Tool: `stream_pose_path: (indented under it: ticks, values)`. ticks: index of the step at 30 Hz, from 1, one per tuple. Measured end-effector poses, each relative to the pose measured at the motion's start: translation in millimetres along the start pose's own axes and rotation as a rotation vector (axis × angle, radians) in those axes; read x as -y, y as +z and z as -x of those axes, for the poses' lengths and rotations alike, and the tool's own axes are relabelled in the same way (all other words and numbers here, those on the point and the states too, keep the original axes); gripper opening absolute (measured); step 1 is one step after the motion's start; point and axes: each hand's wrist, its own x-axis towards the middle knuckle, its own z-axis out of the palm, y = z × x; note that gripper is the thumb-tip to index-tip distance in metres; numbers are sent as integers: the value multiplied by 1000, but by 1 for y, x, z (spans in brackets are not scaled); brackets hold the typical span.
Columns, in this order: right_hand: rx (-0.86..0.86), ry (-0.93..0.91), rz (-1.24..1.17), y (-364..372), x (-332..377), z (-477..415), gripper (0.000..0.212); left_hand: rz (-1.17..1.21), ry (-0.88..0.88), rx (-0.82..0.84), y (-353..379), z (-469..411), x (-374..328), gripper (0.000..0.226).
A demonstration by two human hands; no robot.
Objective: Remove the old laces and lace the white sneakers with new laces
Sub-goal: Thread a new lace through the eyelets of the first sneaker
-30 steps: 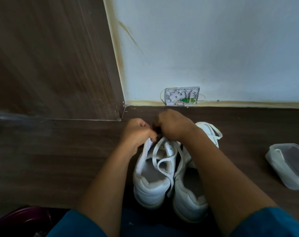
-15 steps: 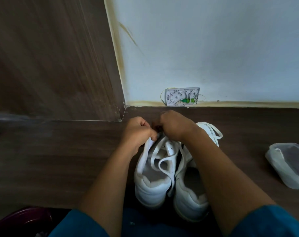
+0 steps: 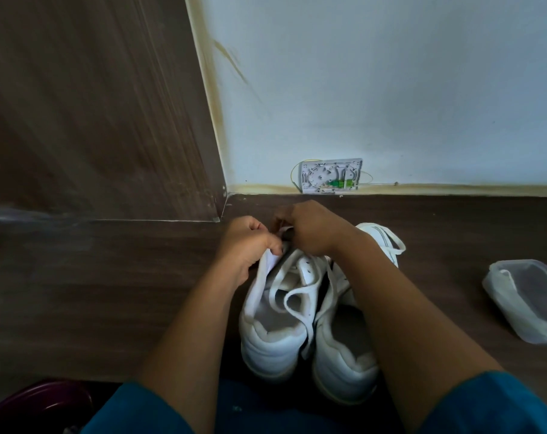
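Matt white leather-look sneakers (image 3: 275, 324) (flat cloth laces (image 3: 297, 292)) on matt wood-grain floor (image 3: 109, 292).

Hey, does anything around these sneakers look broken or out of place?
Yes: the small wall box low on the wall behind the sneakers has no cover, so its spools and green connectors sit exposed, and a thin yellow wire loops out of its left side.

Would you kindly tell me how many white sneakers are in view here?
2. The left sneaker sits centre; the right sneaker stands beside it, partly hidden by the right forearm.
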Motion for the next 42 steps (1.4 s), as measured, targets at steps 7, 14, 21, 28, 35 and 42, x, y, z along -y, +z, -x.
stream_pose_path:
  ticks: [7,14,21,28,35,42]
  values:
    - [13,60,3,-1,1,-1,27,-30,-21,47,0,1,-3,19]
    - [91,131,99,-5,6,0,32,41,-84,43,0,-1,-1,22]
    - [180,107,55,-11,10,7,38,-11,-28,56,3,-2,-1,19]
    - [7,98,-88,-9,4,10,24,-57,49,52,3,-1,-2,19]
    - [-160,74,240,9,-1,5,29,-51,47,27,2,-1,-2,18]
    - [-68,92,131,-1,9,13,24,-69,71,31,3,1,-3,19]
